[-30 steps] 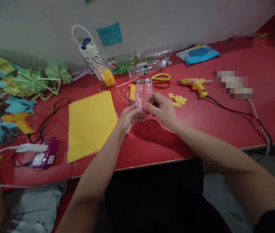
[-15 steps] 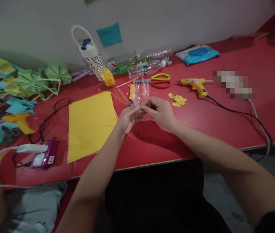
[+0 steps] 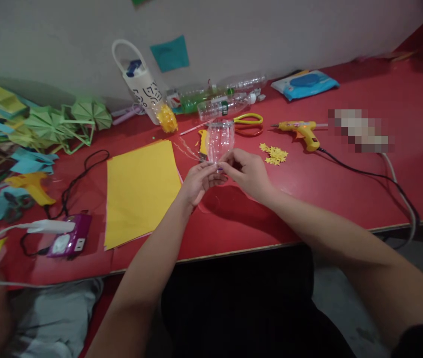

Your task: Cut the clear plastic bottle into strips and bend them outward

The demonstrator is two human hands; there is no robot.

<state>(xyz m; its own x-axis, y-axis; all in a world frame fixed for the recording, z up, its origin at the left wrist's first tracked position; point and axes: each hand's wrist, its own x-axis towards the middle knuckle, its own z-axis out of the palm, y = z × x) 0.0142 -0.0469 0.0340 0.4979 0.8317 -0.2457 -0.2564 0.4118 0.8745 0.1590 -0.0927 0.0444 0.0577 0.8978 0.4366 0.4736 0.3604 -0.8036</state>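
Between my hands is a clear plastic bottle piece (image 3: 220,138), its wide ribbed end pointing away from me and its narrow neck towards me. My left hand (image 3: 201,182) grips the neck from the left, thumb on top and fingers curled beneath. From the right, my right hand (image 3: 248,171) pinches the same narrow end, where a small purple band shows. A yellow-handled cutter (image 3: 203,142) lies just left of the bottle piece, partly hidden by it. Scissors (image 3: 249,124) with yellow and red handles lie behind it. To the right is a pile of yellow paper stars (image 3: 275,154).
Yellow paper sheets (image 3: 142,194) lie left of my hands. A yellow glue gun (image 3: 301,132) with a trailing cord is at right, another glue gun (image 3: 32,186) at left near a purple power adapter (image 3: 70,236). Plastic bottles (image 3: 230,105) and a white tumbler (image 3: 143,89) line the wall.
The bottle piece has turned slightly in my hands, its wide end shifting a little to the right. Both hands keep their grip at the neck.
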